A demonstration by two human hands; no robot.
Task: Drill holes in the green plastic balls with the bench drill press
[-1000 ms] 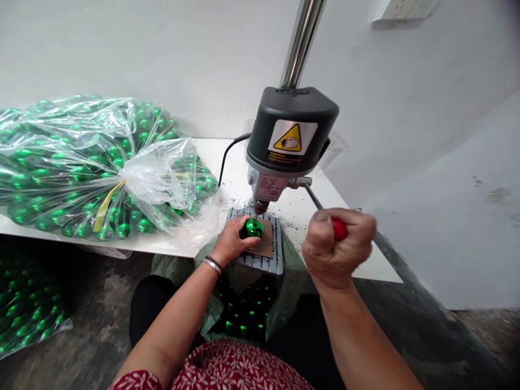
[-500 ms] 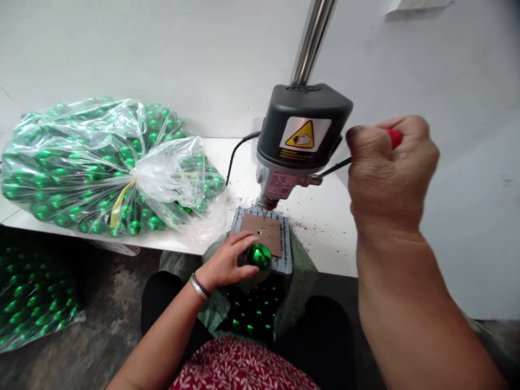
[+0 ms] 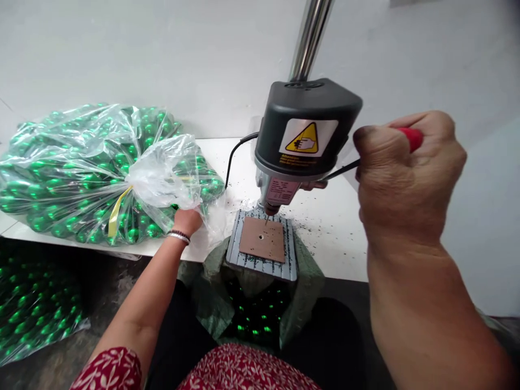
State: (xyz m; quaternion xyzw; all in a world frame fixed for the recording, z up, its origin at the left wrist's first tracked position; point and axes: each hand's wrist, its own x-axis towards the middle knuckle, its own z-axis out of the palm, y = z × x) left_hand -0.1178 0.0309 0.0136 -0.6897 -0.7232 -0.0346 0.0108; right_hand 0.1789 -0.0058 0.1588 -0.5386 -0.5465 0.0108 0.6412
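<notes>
My right hand [image 3: 410, 179] is closed round the red-tipped feed lever [image 3: 414, 138] at the right of a small drill press [image 3: 311, 130]. Below its chuck, a brown square board [image 3: 263, 248] with one hole lies on the grey slotted base [image 3: 260, 270]. At the left, my left hand [image 3: 188, 220] reaches into the clear plastic bag [image 3: 162, 170] of shiny green balls [image 3: 44, 200]. Its fingers are hidden by the plastic, so whether they grip a ball does not show.
An open green sack [image 3: 303, 292] holding green balls hangs under the base, between my knees. Another bag of green balls [image 3: 36, 303] is on the floor at the left. Dark shavings [image 3: 320, 235] litter the white table [image 3: 345, 260]. A black cord [image 3: 231, 162] runs behind the drill.
My left hand has moved left from in front of the board to the bag; the green ball it held is out of sight. My right hand stays on the lever.
</notes>
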